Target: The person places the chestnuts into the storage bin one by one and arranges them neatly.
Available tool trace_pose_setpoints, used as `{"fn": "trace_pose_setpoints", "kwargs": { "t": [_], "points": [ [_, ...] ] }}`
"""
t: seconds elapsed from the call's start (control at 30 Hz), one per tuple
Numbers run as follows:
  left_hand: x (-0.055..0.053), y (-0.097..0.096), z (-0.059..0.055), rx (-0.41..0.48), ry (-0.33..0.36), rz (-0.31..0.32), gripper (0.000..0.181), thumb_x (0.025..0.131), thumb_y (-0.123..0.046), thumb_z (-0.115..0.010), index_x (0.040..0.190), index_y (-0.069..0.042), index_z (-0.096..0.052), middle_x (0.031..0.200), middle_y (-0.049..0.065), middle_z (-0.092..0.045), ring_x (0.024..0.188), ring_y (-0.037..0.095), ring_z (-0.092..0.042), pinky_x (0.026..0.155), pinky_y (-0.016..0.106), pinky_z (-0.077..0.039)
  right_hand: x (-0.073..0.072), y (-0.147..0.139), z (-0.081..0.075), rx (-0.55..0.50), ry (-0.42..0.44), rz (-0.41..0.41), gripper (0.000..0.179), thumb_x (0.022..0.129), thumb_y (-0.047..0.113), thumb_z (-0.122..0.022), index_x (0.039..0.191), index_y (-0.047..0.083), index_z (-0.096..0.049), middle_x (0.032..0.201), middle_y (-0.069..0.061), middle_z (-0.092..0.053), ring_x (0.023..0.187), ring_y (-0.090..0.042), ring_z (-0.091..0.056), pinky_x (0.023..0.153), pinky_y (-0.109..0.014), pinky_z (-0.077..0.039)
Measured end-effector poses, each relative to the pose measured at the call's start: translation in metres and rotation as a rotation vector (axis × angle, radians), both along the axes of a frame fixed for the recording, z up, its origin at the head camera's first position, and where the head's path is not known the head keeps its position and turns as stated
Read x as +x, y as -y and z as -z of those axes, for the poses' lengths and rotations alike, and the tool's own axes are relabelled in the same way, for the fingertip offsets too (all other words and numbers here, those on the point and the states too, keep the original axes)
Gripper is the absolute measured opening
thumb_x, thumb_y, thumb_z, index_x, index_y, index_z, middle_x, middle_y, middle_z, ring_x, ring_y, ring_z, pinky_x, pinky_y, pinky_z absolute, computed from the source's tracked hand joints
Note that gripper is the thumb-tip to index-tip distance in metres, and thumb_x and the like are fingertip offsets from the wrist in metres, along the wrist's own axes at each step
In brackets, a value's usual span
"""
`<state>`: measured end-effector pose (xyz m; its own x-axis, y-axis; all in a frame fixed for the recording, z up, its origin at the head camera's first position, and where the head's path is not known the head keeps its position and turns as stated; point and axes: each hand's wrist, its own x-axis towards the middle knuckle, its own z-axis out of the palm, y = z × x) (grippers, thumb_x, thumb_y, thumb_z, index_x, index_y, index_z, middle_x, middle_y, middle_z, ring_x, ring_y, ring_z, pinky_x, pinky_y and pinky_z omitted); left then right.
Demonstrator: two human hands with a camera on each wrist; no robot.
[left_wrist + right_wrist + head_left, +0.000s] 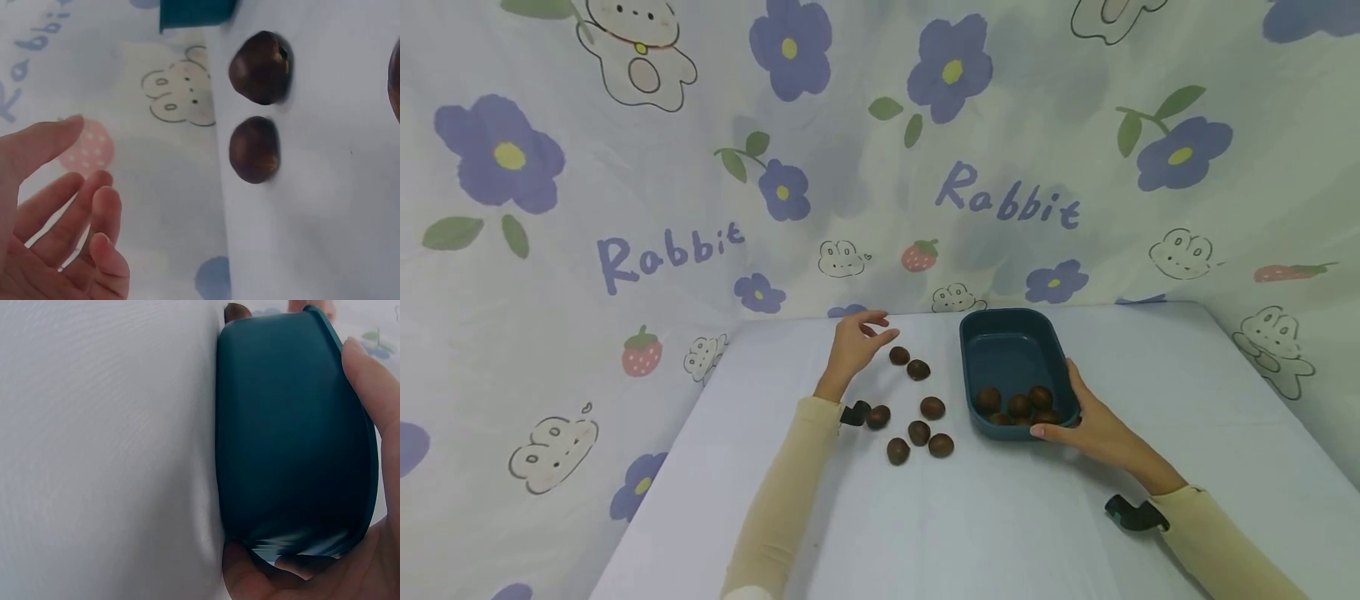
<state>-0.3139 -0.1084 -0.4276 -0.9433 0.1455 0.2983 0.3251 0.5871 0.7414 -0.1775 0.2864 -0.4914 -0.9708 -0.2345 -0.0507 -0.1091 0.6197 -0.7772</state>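
My left hand (854, 344) hovers near the table's back edge, just left of two brown chestnuts (918, 370). In the left wrist view the fingers (106, 206) are loosely bent, and nothing is between them and the thumb. My right hand (1101, 427) grips the near right corner of a dark teal rectangular dish (1007, 358). Its thumb (369, 378) lies along the rim, while the other fingers hold the side lower down. Several chestnuts (1019, 406) are gathered at the near end inside the dish. More loose chestnuts (919, 432) lie left of it.
A white cloth covers the table (925, 533). Behind it hangs a curtain (865, 183) printed with flowers, rabbits and lettering. One chestnut (878, 417) sits right beside the black camera (856, 413) on my left wrist.
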Motion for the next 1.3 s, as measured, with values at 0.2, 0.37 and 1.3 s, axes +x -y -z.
{"fn": "trace_pose_setpoints", "kwargs": {
  "t": [0.2,0.37,1.3],
  "points": [
    [-0.014,0.000,0.011,-0.038,0.071,-0.012,0.041,0.090,-0.026,-0.081,0.125,-0.007,-0.073,0.116,0.012,-0.077,0.096,0.027,-0.071,0.077,0.032,-0.056,0.000,0.000,0.000,-0.009,0.011,-0.006,0.130,0.088,0.046,-0.079,0.163,0.017,0.023,0.172,-0.027,0.006,0.152,-0.063,-0.013,0.111,-0.080,-0.026],
    [-0.022,-0.003,0.020,-0.103,0.138,-0.019,0.043,0.089,-0.025,-0.081,0.124,-0.003,-0.072,0.117,0.013,-0.077,0.100,0.029,-0.071,0.083,0.037,-0.058,-0.001,0.000,0.001,-0.011,0.015,-0.006,0.130,0.087,0.046,-0.079,0.163,0.016,0.022,0.172,-0.027,0.006,0.152,-0.063,-0.012,0.111,-0.080,-0.026],
    [-0.027,-0.016,0.028,-0.416,0.340,0.028,0.048,0.077,-0.010,-0.087,0.122,-0.007,-0.072,0.118,0.012,-0.073,0.108,0.029,-0.067,0.097,0.046,-0.054,0.000,0.000,0.000,-0.012,0.020,0.003,0.130,0.087,0.046,-0.079,0.162,0.021,0.024,0.173,-0.025,0.007,0.153,-0.062,-0.011,0.111,-0.080,-0.024]
  ]
}}
